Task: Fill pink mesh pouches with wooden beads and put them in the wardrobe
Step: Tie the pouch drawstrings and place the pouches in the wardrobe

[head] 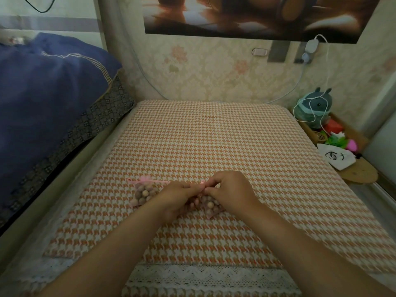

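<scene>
At the bottom edge of the frame a lace trim (203,275) crosses the houndstooth cloth of the worktop (214,136), and your two bare forearms reach over it toward the middle. Your left hand (181,197) and right hand (230,190) meet there, fingers curled, each pinching the pink drawstring (202,185) at the neck of a pink mesh pouch (212,212) that lies on the cloth under them. Wooden beads (210,204) show through its mesh between your hands. Just left of your left hand lies a second pouch (145,192), also full of beads, its neck gathered and its ribbon ends spread out to either side. Further back, a blue quilt (49,82) covers the bed at the upper left of the frame. At the right edge a grey-green plush toy (317,106) sits with a white cable (308,116) looped over it, and a poster (257,16) hangs on the wall along the top.
</scene>
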Tool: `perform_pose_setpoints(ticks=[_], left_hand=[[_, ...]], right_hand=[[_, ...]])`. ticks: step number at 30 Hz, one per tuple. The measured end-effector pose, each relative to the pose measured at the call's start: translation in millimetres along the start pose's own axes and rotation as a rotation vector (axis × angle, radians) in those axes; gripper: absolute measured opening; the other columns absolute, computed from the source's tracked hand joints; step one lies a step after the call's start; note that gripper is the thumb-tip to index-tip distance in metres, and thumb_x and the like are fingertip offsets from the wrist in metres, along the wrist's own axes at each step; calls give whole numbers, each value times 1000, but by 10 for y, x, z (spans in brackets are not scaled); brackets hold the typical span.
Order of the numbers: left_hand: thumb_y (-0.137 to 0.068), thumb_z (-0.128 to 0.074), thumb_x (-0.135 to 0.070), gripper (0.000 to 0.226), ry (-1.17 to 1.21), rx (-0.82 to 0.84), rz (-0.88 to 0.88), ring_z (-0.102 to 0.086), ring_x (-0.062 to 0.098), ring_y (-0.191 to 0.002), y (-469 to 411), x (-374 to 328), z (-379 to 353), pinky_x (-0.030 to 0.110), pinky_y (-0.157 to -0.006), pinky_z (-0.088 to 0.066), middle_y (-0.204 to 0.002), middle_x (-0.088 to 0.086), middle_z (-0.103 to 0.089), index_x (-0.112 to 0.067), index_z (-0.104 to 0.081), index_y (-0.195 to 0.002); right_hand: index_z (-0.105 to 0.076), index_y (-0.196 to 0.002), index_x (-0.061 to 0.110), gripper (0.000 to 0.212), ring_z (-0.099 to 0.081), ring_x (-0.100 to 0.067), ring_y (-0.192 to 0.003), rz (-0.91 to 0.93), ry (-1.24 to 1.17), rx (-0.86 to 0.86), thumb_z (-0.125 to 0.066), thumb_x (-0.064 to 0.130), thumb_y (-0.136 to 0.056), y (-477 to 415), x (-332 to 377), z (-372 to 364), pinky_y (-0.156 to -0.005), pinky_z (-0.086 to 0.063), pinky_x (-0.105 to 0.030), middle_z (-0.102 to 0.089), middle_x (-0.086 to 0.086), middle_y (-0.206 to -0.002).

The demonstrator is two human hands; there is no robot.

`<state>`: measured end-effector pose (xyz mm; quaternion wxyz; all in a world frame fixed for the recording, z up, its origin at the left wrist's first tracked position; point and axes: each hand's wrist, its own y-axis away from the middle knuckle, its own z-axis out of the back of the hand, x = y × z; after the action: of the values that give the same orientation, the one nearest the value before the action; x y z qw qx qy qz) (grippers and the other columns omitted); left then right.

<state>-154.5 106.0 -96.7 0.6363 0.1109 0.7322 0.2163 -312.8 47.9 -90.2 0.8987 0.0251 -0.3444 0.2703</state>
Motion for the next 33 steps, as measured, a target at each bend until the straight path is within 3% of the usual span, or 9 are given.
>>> perform_pose_setpoints(ticks=[4, 11, 16, 24, 28, 30, 33], left_hand=[[-95, -64, -24, 20, 128, 6, 48, -54, 4, -50, -13, -2, -4, 12, -45, -47, -63, -2, -61, -8, -70, -84], [-96, -64, -20, 17, 319, 45, 194, -56, 2, -45, -54, 20, -59, 11, -42, -50, -60, -1, -60, -5, -68, -87], [-96, -62, -14, 14, 363, 84, 207, -54, 3, -48, -47, 31, -71, 10, -43, -49, -63, 1, -59, -3, -68, -90], [-98, -55, -10, 20, 503, 91, 151, -54, 6, -49, 36, 62, -131, 11, -42, -46, -63, 4, -60, -2, -65, -83], [-102, -49, -9, 17, 503, 63, 130, -52, 10, -55, 20, 104, -140, 15, -43, -48, -70, 7, -57, -4, -60, -89], [-103, -46, -7, 19, 421, 49, 97, -52, 12, -55, 26, 126, -152, 16, -44, -49, -70, 8, -56, -6, -56, -88], [-104, -44, -6, 24, 300, 11, 49, -53, 13, -52, 74, 167, -188, 19, -44, -49, -67, 6, -55, -10, -52, -82]], right_hand=[[-77, -83, 31, 9, -56, 0, -76, 147, 150, -6, -74, 37, -89, -15, -9, 51, -69, -47, -24, -66, 16, -85], [-75, -88, 30, 6, -53, -1, -79, 309, 304, 60, -71, 34, -90, -34, 7, 141, -68, -41, -22, -63, 18, -88], [-74, -93, 32, 8, -50, 2, -76, 317, 344, 104, -70, 39, -91, -46, -10, 216, -68, -38, -22, -63, 18, -93], [-71, -83, 33, 18, -52, 9, -67, 214, 296, 149, -70, 49, -90, -58, -95, 317, -57, -31, -14, -63, 21, -77], [-72, -82, 31, 11, -56, 5, -73, 157, 242, 191, -74, 39, -89, -78, -129, 317, -65, -43, -19, -66, 19, -81], [-71, -81, 32, 10, -61, 1, -79, 128, 216, 208, -74, 38, -89, -84, -138, 317, -74, -53, -27, -68, 17, -85], [-71, -80, 32, 11, -64, -5, -84, 102, 210, 215, -74, 40, -87, -105, -141, 303, -79, -57, -35, -70, 15, -85]])
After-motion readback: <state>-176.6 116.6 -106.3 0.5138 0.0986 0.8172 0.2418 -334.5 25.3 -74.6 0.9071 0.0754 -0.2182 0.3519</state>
